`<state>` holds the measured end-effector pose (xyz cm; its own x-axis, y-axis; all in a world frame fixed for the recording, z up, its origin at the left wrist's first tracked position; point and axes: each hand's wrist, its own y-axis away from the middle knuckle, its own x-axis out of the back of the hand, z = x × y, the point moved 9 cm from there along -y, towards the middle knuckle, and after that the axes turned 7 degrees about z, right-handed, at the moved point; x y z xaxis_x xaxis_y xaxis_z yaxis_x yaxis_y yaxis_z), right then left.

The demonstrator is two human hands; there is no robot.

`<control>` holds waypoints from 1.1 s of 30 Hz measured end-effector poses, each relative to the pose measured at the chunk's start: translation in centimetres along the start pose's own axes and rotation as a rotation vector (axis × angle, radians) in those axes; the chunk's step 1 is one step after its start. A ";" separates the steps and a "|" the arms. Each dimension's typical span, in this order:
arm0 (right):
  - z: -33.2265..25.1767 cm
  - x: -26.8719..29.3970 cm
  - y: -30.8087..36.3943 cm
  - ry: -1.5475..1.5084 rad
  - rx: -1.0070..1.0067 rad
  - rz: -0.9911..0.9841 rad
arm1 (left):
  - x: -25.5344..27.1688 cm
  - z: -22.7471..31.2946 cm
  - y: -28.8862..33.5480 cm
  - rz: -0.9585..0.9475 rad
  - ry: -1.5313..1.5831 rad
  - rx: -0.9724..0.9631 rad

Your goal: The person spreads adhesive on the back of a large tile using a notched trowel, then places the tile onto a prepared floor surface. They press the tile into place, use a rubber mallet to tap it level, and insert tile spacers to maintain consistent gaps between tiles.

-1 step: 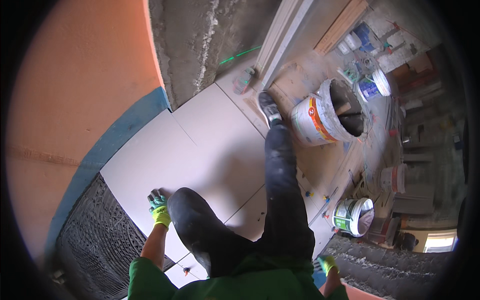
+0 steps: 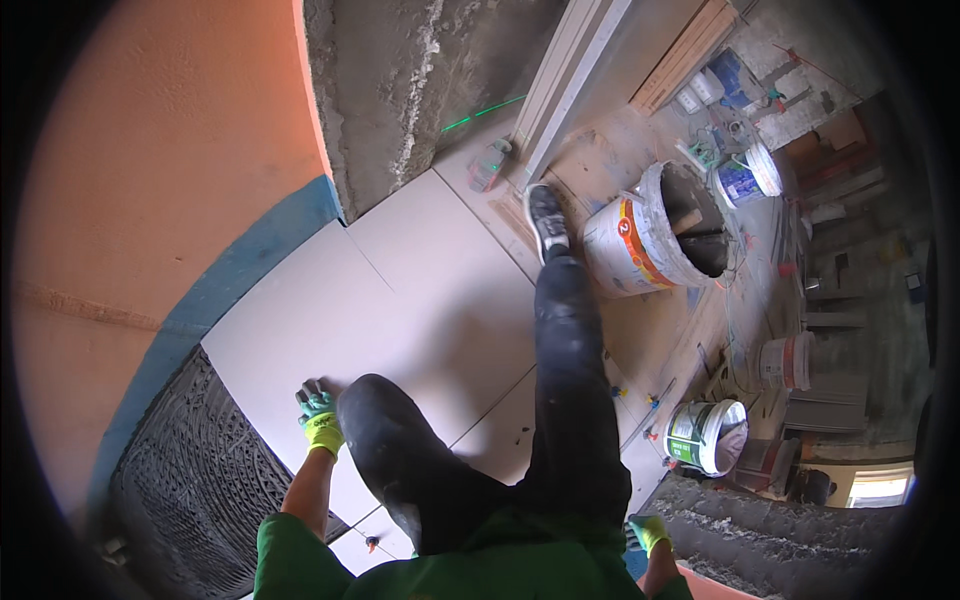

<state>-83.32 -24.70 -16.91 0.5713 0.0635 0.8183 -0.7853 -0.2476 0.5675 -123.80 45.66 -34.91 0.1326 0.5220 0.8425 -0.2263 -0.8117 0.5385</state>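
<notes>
My left hand point(image 2: 319, 408), in a green and yellow work glove, rests on a large pale floor tile point(image 2: 400, 270) beside my bent knee. Its fingers are spread and nothing shows in them. Left of that tile lies a bed of combed dark grey adhesive point(image 2: 205, 470). At the lower right, my right hand point(image 2: 650, 530), gloved alike, is against or close to a blue strip at the foot of the wall. Its fingers look stretched out, though they show small and partly hidden. Between the arms, a small tile leveling clip point(image 2: 372, 543) stands in a tile joint.
My outstretched foot point(image 2: 546, 218) is by a large mortar bucket point(image 2: 630, 245) with a stick in it. Farther right stand a green and white bucket point(image 2: 690, 435) and a blue-labelled bucket point(image 2: 740, 180). A laser level point(image 2: 489, 165) stands by the door frame point(image 2: 570, 90). An orange wall point(image 2: 180, 150) borders the left.
My outstretched foot and lower leg have shifted slightly to the right. The view has moved a little. Both hands stay where they were.
</notes>
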 end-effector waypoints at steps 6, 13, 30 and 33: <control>-4.2 0.4 -0.7 -0.156 -0.006 -0.041 | -0.6 0.0 -0.6 0.113 -0.030 -0.037; -27.7 20.0 -14.3 0.269 0.934 0.649 | -4.0 -1.4 -3.7 0.107 -0.143 -0.123; -55.2 -1.3 -20.8 -0.207 1.263 0.364 | -2.8 4.9 3.4 -0.082 -0.123 0.073; -63.3 -3.7 -21.1 -0.182 1.384 0.356 | -0.9 6.0 4.8 -0.099 0.017 0.169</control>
<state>-83.97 41.46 -26.13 0.5026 -0.2959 0.8123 -0.0923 -0.9526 -0.2899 -119.20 39.75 -33.00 0.1293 0.6047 0.7859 -0.0474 -0.7878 0.6140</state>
